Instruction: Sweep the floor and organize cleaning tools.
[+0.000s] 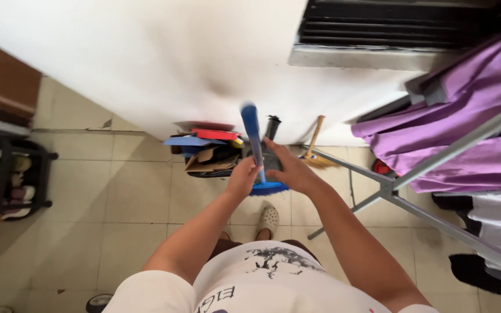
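Wall: a white wall [146, 64] is standing beyond both hands, with a dark louvred vent [401, 26] up and to the right of them.
Floor: a pale tiled floor [129, 203] is lying below the hands, and the person's light clog [269, 218] is showing just under them.
Drying rack: a grey metal clothes rack [436, 159] is slanting off to the right of the right hand, carrying purple garments [465, 104].
Shoe rack: a black shoe rack [7, 174] is sitting well to the left of the left hand.
Clutter: a box of cardboard and coloured sheets [210, 153] is sitting just beyond the left hand; a wooden-handled broom [315, 145] is leaning beyond the right hand.
Blue broom: the blue broom [253, 145] is standing nearly upright between the hands, its bristle head [269, 188] hanging just beneath them.
Handling: it is looking light and stiff along the smooth plastic stick, soft only at the bristles; the lower stick is the sound place to hold.
Left hand: the left hand [243, 177] is closing its grip around the lower stick.
Right hand: the right hand [288, 168] is lying half spread against a dark object [271, 157] behind the stick; whether its grip is closing on anything, I cannot tell.
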